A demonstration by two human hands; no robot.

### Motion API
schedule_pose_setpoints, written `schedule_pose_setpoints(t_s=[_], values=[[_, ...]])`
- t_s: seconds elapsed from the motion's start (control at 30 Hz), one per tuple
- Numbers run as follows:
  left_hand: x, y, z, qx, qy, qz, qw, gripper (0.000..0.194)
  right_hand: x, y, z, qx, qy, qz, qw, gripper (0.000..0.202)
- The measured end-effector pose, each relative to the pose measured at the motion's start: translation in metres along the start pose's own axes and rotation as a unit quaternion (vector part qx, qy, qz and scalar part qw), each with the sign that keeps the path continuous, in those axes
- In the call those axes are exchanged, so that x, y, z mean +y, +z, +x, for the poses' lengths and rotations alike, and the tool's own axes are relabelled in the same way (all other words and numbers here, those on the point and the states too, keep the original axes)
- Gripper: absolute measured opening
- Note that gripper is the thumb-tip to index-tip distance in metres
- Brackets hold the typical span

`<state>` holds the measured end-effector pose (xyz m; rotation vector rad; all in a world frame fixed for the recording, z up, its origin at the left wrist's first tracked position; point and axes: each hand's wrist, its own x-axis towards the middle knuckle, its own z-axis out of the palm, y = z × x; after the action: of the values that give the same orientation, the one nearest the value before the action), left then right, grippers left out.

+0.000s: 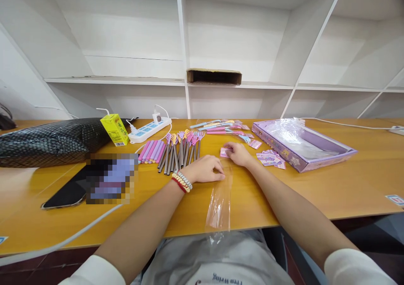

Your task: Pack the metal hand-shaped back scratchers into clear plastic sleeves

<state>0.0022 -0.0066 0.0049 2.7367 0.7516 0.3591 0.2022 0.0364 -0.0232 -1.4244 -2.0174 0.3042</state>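
Observation:
My left hand (206,170), with bracelets at its wrist, is closed at the upper end of a long clear plastic bag (219,205), which hangs over the table's front edge onto my lap. A small pink card (224,152) is pinched in my right hand (238,154), just above the bag's upper end. Left of my hands lie several metal-rod back scratchers (181,150) with coloured claw heads. Beside them is a row of pink and purple handles (152,151). More pink cards (271,158) lie loosely piled right of my right hand.
Back scratchers in clear bags (221,127) lie behind my hands. A purple box (303,163) holding clear bags stands right. On the left are a power strip (150,130), yellow drink carton (115,129), black wrapped bundle (53,142), phone (67,188) and white cable (78,228).

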Motion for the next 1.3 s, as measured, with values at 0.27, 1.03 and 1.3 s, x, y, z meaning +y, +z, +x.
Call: schedule_pose_setpoints(t_s=[0.27, 1.03, 1.3], values=[[0.006, 0.002, 0.003, 0.194, -0.114, 0.102, 0.969, 0.025, -0.009, 0.003, -0.002, -0.018, 0.025, 0.28, 0.96, 0.026], [0.004, 0.002, 0.002, 0.146, -0.121, 0.059, 0.98, 0.028, -0.019, 0.0, -0.004, -0.067, 0.005, 0.3, 0.952, 0.014], [0.001, 0.004, 0.002, 0.167, -0.151, 0.07, 0.972, 0.026, -0.021, -0.005, -0.007, -0.113, -0.052, 0.284, 0.951, 0.017]])
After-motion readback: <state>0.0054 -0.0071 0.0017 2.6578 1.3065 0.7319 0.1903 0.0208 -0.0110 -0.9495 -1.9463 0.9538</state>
